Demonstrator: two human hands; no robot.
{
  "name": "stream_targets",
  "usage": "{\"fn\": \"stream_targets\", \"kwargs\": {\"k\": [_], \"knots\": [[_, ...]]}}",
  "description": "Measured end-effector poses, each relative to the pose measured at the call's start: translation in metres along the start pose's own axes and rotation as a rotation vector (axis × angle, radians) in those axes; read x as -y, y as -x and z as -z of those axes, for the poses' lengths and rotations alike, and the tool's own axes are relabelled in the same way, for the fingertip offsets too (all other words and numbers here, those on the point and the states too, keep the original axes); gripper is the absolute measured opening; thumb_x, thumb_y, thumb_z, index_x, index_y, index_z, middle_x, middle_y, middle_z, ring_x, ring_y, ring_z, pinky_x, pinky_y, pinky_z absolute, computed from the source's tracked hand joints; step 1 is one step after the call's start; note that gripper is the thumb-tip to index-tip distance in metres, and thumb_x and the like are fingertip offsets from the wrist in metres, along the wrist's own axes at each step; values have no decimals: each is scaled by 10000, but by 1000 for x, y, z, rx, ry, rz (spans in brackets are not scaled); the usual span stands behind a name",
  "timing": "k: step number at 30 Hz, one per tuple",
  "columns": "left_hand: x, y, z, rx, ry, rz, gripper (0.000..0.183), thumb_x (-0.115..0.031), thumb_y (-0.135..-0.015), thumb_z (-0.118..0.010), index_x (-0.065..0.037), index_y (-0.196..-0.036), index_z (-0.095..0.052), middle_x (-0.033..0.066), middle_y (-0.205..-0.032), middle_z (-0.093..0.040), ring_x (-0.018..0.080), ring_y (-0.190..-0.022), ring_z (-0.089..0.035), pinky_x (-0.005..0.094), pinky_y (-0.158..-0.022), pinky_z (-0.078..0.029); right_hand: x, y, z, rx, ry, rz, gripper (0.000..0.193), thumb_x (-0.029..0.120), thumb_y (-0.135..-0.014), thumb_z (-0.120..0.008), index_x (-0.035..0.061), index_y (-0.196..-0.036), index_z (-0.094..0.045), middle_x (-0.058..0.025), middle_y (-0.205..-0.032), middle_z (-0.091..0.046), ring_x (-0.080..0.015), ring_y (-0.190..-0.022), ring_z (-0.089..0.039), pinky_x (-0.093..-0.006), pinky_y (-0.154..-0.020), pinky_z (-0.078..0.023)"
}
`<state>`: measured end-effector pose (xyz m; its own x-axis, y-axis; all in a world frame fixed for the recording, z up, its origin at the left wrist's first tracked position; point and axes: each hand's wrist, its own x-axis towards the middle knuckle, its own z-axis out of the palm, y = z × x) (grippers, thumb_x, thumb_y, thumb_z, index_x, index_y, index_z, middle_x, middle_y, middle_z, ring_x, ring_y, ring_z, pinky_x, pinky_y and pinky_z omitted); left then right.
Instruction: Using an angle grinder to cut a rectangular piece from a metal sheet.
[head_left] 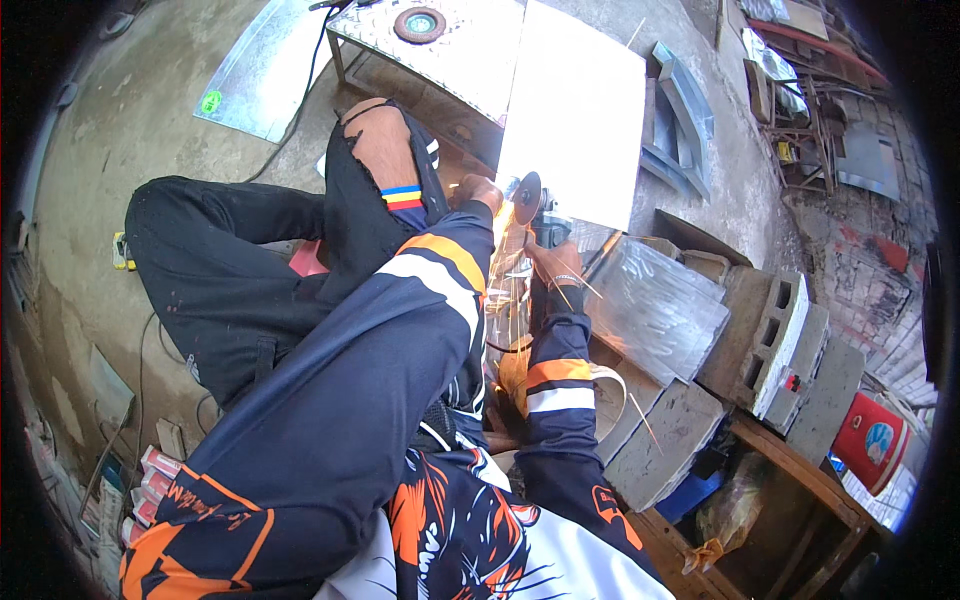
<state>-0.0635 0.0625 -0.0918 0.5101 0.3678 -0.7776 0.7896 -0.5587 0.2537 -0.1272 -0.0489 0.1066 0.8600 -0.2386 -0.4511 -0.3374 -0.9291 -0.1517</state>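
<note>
My right hand [555, 262] is closed around the body of an angle grinder [551, 231]. The grinder's thin round disc [527, 197] stands on edge at the near end of a large white sheet [575, 110]. Orange sparks [508, 270] stream from the disc toward me, between my forearms. My left hand [477, 190] is just left of the disc, by the sheet's near left corner. Its fingers are curled, and glare and sparks hide what they grip.
A low metal table [465, 50] carries a loose grinding disc [419, 25]. Bent metal pieces [678, 125] lie right of the sheet. Concrete blocks [775, 340] and a scuffed clear sheet [660, 305] are at right. Bent legs in black trousers [240, 270] and a cable [300, 110] are at left.
</note>
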Motion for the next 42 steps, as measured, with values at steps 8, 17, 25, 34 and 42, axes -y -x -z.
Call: {"fn": "stream_targets", "kwargs": {"k": [8,17,25,34,42], "knots": [[-1,-8,-12,-6,-447,-159,242,-194,-874,-473,-136,-1031,-648,3,-1034,-641,174,-925,-631,327,-689,-521,-17,-10,-17,-70,30,22,553,382,-529,-731,-111,-753,-617,-293,-836,-615,-387,-813,-624,-419,-726,-497],[-11,76,54,136,261,172,259,-295,-813,-544,-160,-997,-664,39,-1095,-622,196,-982,-611,293,-803,-476,-43,-10,-15,-3,43,-29,589,375,-540,-722,-105,-860,-606,-293,-901,-608,-384,-870,-610,-413,-764,-486],[-2,57,49,39,288,193,312,-229,-691,-696,-95,-972,-668,91,-1083,-626,230,-1004,-603,324,-825,-472,-35,-14,-22,32,5,-38,591,372,-543,-727,-116,-849,-597,-299,-909,-604,-394,-875,-606,-413,-766,-484],[-8,54,35,41,309,200,352,-251,-696,-703,-64,-990,-653,110,-1090,-619,239,-1041,-582,326,-888,-439,-39,-11,-17,30,8,-60,592,373,-545,-723,-126,-835,-595,-306,-893,-603,-394,-872,-606,-412,-769,-483],[-4,56,41,27,298,176,379,-245,-676,-727,-62,-998,-649,121,-1122,-601,239,-1086,-552,323,-918,-419,-34,-9,-18,-1,21,-39,583,372,-546,-720,-123,-828,-600,-311,-896,-600,-398,-872,-606,-415,-772,-482]]}}
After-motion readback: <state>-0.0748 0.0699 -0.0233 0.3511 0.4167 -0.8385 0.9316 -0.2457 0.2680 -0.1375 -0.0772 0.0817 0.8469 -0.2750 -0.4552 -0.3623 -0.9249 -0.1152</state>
